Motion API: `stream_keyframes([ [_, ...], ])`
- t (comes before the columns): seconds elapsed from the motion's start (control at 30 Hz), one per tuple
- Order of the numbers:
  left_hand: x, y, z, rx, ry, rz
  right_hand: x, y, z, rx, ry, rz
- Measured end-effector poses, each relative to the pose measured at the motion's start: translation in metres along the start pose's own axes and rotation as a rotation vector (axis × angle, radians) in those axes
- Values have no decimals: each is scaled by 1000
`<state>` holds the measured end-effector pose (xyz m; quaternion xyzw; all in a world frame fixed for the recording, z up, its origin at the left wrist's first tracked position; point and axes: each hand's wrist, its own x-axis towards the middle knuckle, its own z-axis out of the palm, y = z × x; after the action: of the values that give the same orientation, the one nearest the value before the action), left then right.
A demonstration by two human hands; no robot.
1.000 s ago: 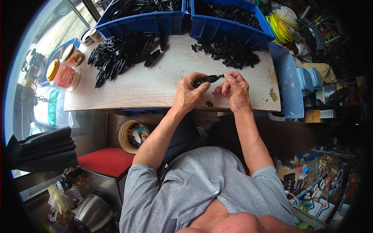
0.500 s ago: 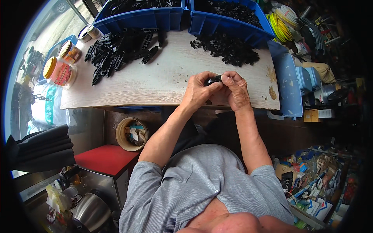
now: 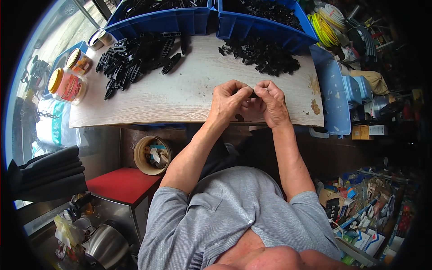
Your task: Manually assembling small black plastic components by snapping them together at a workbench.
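Observation:
My left hand and my right hand meet over the front part of the table. Thumbs and fingertips of both are pinched together around a small black plastic part, of which only a dark bit shows between them. The fingers hide the rest of its shape. Beyond my hands lies a heap of small black plastic pieces. To the far left spreads a pile of long black plastic parts, with one piece a little apart at its right.
Two blue bins with black parts stand along the back of the table. Lidded jars sit at its left end. Below are a round waste bin and a red-topped cabinet. Clutter fills the right side.
The black part between my hands, plainer to see before, is now mostly covered by my fingers. My left hand has shifted slightly left and its grip has turned. The piles look unchanged.

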<state>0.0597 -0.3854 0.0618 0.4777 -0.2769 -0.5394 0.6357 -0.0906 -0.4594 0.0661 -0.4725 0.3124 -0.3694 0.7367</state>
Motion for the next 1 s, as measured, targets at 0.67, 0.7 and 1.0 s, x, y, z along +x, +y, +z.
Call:
stream_keyframes([
  [0.67,95,25,-55,1224,357,847,-2,-20,-29,-71,220,25],
  [0.7,106,30,-61,1429,404,973,1,-27,-42,-54,294,20],
  [1.0,116,24,-74,1537,155,870,1,-64,-100,24,728,-65],
])
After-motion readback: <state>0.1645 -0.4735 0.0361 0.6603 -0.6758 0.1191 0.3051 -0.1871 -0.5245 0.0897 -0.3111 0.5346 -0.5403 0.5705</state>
